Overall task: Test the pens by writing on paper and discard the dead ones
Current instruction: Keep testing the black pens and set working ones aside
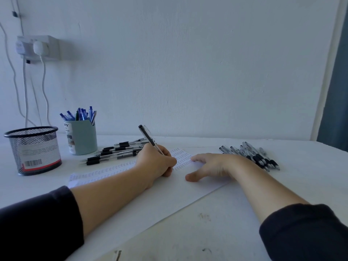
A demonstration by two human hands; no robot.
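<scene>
So, mid-test right now: the left hand is wrapped around a black-capped pen in a normal writing grip, tip down on the paper, which lies angled across the middle of the table. The right hand is flat and relaxed, fingers spread, pressing the sheet so it doesn't slide, and it isn't gripping anything. Rows of tiny scribbles already run across the far strip of the paper, from its left corner to the spot under the pen, so my read is that a good number of pens have had their turn. There's a batch of black-grip pens lying just past the far edge of the sheet, left of the writing hand, and another loose heap of pens toward the right edge of the table, beside the right wrist. Can't tell which pile is tested and which is waiting, honestly. Near the far left corner sit a teal cup stuffed with blue pens and a black mesh holder, and I can't really see what's in the mesh one from this angle. I'd guess one of those is for keepers or duds, but nothing shows which. I'd say roughly partway through, with at least one pile left to go, plus sorting whatever this pen turns out to be.
</scene>
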